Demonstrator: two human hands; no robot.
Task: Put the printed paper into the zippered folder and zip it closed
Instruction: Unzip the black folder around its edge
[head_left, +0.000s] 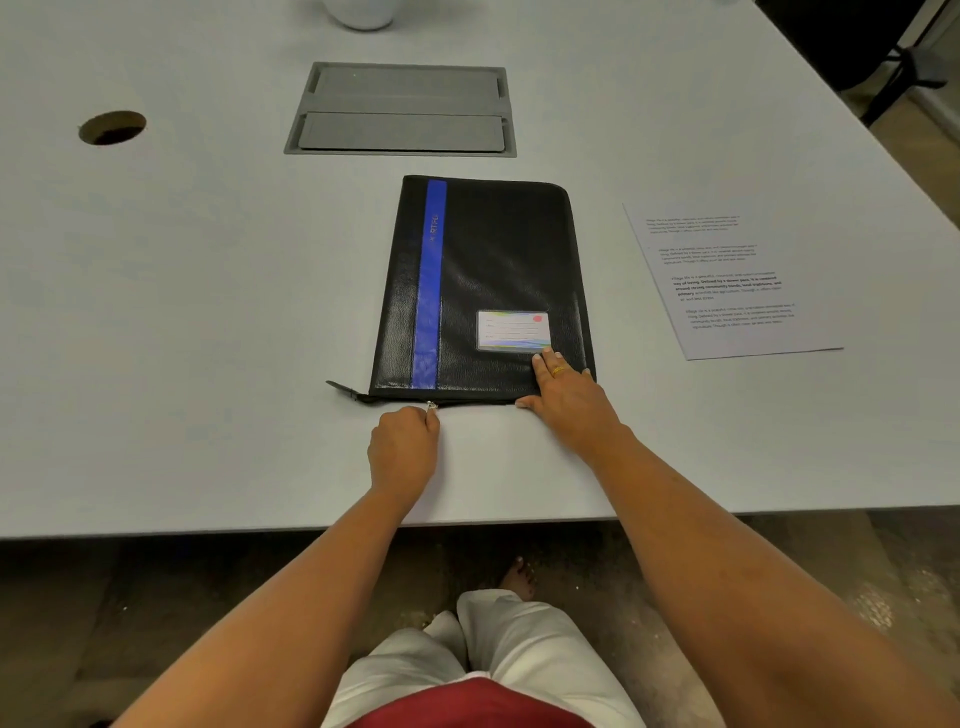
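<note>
A black zippered folder (493, 270) with a blue stripe and a name card lies flat in the middle of the grey table (208, 312). The printed paper (727, 280) lies on the table to the folder's right, apart from it. My left hand (405, 447) pinches the small metal zipper pull (431, 406) on the folder's near edge. My right hand (566, 395) presses with straight fingers on the folder's near right corner, just below the name card.
A grey cable hatch (402, 109) is set into the table behind the folder. A round cable hole (111, 127) lies at the far left. A white vessel (363, 13) stands at the far edge. A dark chair base (904, 67) shows at the top right.
</note>
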